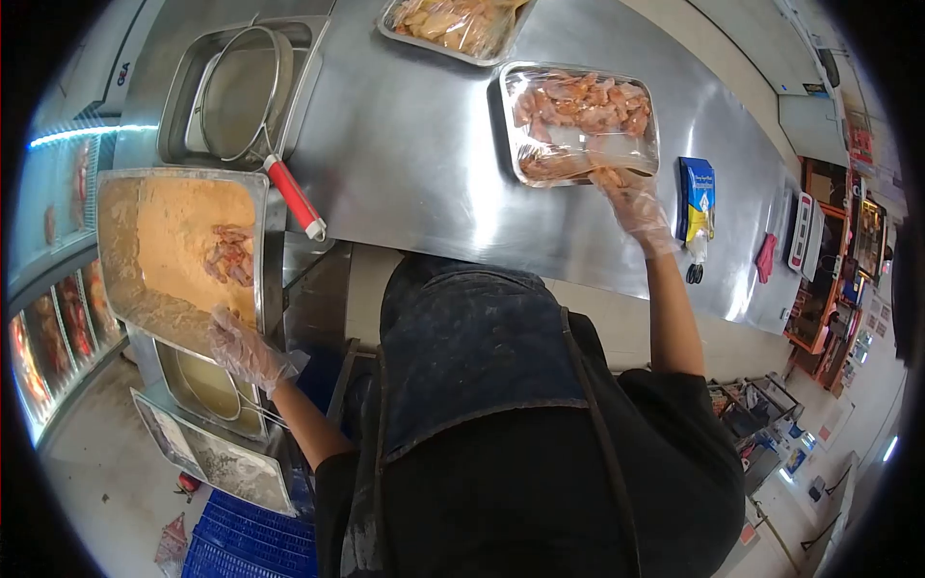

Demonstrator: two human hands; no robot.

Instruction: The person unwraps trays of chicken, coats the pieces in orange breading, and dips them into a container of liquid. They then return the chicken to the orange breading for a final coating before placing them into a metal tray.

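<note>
We have the film-covered steel tray (510,125) of raw meat pieces (583,101) on the stainless-steel table (414,144), and our right hand (631,200), in a clear plastic glove, is at its near edge, fingertips against the film and rim; we cannot tell whether they are pinching anything. Beyond that tray and to its left we see a second film-covered tray (434,49) with paler meat. Just to its right lies a blue-and-yellow packet (697,197), and farther right a crumpled pinkish-red item (766,258) and a white device with a red stripe (801,231). Well to the left of the tray, a round sieve (236,91) with a red handle (292,193) rests over a rectangular steel pan (166,125). Farther left and nearer us than the tray stands a deep pan (273,241) of orange powder (178,226) with a cluster of meat pieces (231,255) lying in it. Our gloved left hand (246,352) is at that pan's near corner, fingers curled; whether they grasp something, we cannot tell.
</note>
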